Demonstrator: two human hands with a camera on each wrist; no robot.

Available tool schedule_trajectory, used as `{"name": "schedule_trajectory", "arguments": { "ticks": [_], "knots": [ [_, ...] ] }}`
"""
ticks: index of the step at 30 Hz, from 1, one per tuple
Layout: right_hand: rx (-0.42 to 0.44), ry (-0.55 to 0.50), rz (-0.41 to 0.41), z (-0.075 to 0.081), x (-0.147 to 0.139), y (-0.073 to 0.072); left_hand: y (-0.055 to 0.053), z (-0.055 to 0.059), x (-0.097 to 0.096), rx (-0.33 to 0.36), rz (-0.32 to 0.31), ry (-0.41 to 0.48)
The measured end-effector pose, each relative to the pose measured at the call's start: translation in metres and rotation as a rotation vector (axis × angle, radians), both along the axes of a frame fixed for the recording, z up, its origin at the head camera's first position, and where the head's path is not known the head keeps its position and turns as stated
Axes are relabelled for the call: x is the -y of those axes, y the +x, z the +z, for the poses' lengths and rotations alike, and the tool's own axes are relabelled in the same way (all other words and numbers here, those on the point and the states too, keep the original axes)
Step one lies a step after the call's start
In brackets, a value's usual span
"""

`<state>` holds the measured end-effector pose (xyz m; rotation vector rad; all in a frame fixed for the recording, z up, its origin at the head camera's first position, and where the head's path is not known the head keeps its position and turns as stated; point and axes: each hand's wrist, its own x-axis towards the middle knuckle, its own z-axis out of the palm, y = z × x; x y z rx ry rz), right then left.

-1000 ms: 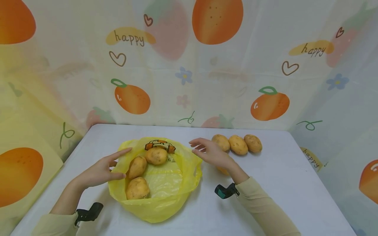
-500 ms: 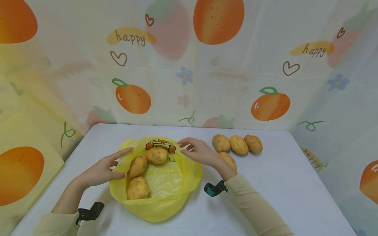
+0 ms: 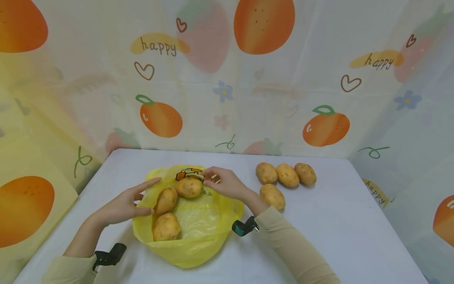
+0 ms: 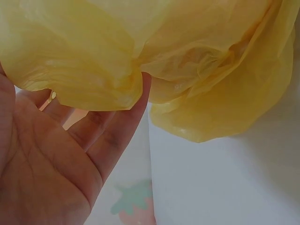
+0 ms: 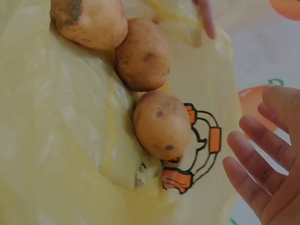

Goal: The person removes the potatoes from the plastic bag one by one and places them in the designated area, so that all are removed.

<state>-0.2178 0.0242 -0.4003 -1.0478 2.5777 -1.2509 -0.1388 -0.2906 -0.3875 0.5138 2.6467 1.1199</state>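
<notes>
A yellow plastic bag (image 3: 198, 250) lies spread wide on the table, with three potatoes inside along its left and back: a rear potato (image 3: 189, 187), a middle potato (image 3: 166, 200) and a front potato (image 3: 166, 227). At the bag's left rim is my left hand (image 3: 122, 207), thumb and index finger spread apart. In the left wrist view the bag's edge drapes over the fingers (image 4: 115, 140). Above the bag's back right part hovers my right hand (image 3: 227, 183), fingertips close to the rear potato. The right wrist view shows its fingers (image 5: 255, 154) loosely bent, holding nothing.
Right of the bag, three potatoes stand in a row: a left one (image 3: 266, 172), a centre one (image 3: 287, 175) and a right one (image 3: 305, 174). Another potato (image 3: 272, 197) lies in front of them. A fruit-patterned cloth (image 3: 248, 110) hangs behind the white table (image 3: 337, 228).
My right hand has moved left, from the bag's right rim to over its back part near the rear potato. The loose potato beneath that arm now shows fully. My left hand stays put.
</notes>
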Motion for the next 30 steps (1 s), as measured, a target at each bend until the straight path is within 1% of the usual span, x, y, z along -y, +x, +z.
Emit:
{"name": "schedule_trajectory", "arguments": {
  "ticks": [4,11,18,27,30],
  "knots": [
    [-0.013,-0.005,-0.001,-0.004,0.009,0.0,0.0,-0.001,0.0,0.0,0.005,-0.008],
    [0.023,-0.011,0.032,-0.005,0.02,0.002,-0.001,-0.001,0.0,-0.011,0.003,-0.001],
    [-0.016,0.027,0.054,-0.005,0.029,0.002,0.0,0.0,-0.002,-0.006,-0.001,0.008],
    [-0.032,0.095,0.11,-0.004,0.049,0.0,0.001,0.006,-0.003,-0.014,-0.012,-0.006],
    [-0.028,0.094,0.13,-0.004,0.056,0.001,0.001,0.006,-0.003,-0.003,-0.001,-0.007]
  ]
}}
